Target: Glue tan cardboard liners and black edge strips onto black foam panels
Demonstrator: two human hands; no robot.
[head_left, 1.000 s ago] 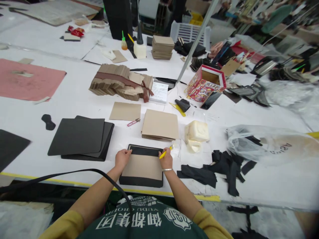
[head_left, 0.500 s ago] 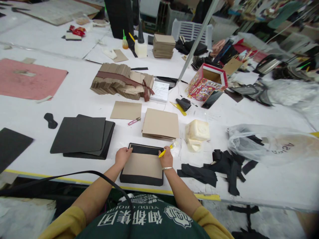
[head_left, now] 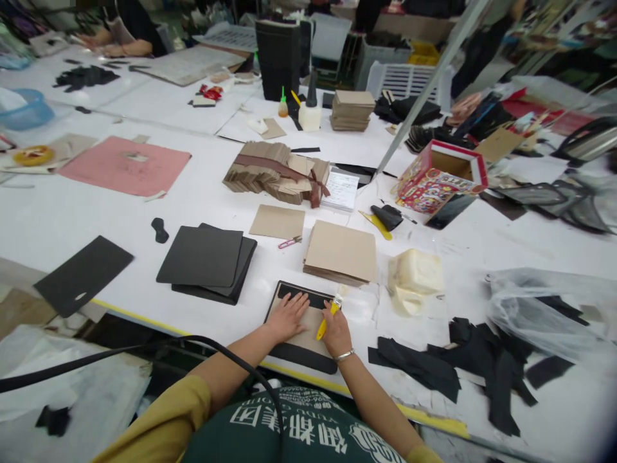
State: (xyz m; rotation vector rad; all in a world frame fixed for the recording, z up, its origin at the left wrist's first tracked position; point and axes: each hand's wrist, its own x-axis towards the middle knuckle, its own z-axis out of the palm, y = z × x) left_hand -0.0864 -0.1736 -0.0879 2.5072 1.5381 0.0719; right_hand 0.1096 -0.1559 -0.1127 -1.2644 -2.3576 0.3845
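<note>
Directly in front of me a black panel lies on the table, with a tan cardboard sheet on it and a black strip along the far edge. My left hand rests flat on the cardboard and strip, fingers stretched out. In my right hand, closed at the panel's right side, is a yellow-handled brush, bristles pointing away from me. A stack of tan cardboard sheets sits just beyond the panel. A whitish, glue-stained container stands to the right, and black panels are piled to the left.
Black fabric strips lie to the right beside a clear plastic bag. Pink-handled snips, a bundle of tied cardboard and a red patterned box are farther back. A slanted metal pole rises behind. Another person's arm shows far left.
My left hand has moved from the panel's left edge to flat on its top. The panel's raised edges now lie lower. The brush stays in my right hand, and my view has swung left.
</note>
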